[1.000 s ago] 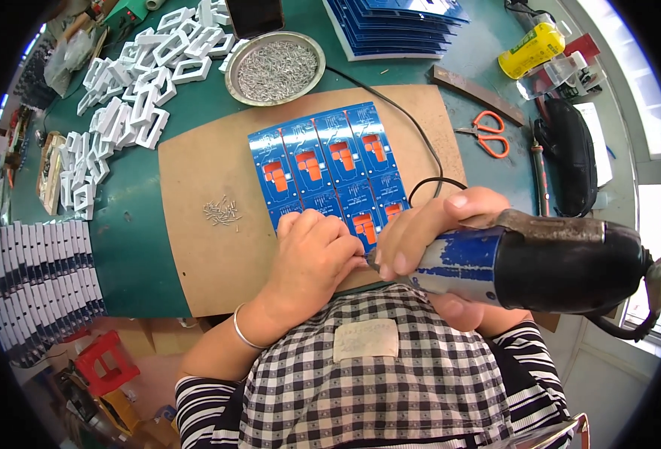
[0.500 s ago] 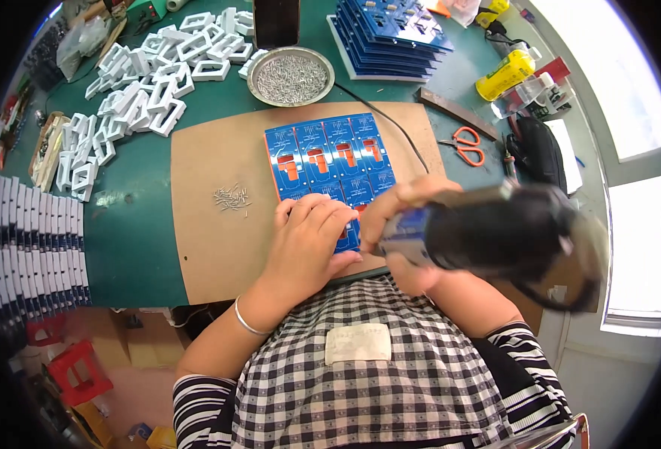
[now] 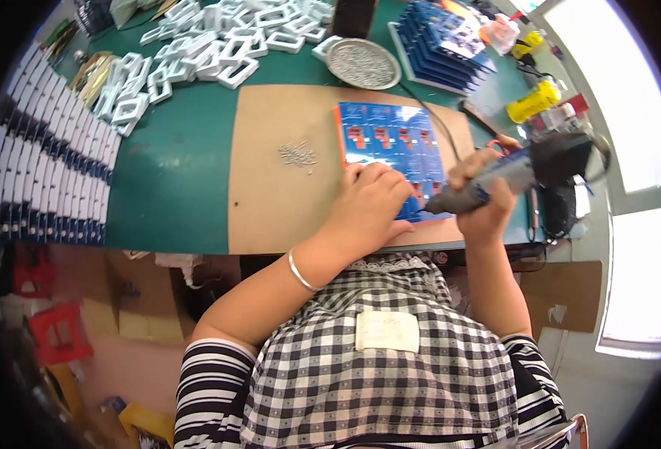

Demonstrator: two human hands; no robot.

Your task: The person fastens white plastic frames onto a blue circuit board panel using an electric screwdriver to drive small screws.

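A blue circuit board panel [image 3: 368,155] with orange parts in its cutouts lies on a brown board [image 3: 270,209]. My left hand [image 3: 372,200] rests on the panel's near left part, fingers curved over it and thumb apart; its fingertips are partly hidden. My right hand [image 3: 488,196] is wrapped around a grey and black electric screwdriver [image 3: 512,176], held aslant with its tip down at the panel's near part, close to my left fingers. I cannot tell whether the tip touches a screw. Small silver screws [image 3: 297,155] lie loose left of the panel.
A metal bowl [image 3: 398,73] of screws stands beyond the panel. White frames [image 3: 237,72] are heaped at the far left; blue boards [image 3: 439,49] are stacked at the far right. White and blue units [image 3: 53,157] line the left side. A yellow bottle [image 3: 534,102] is at right.
The whole view has shifted, so the bench appears farther right and higher. The electric screwdriver, blurred before, has swung so its rear points more away from me. My left hand stays on the panel.
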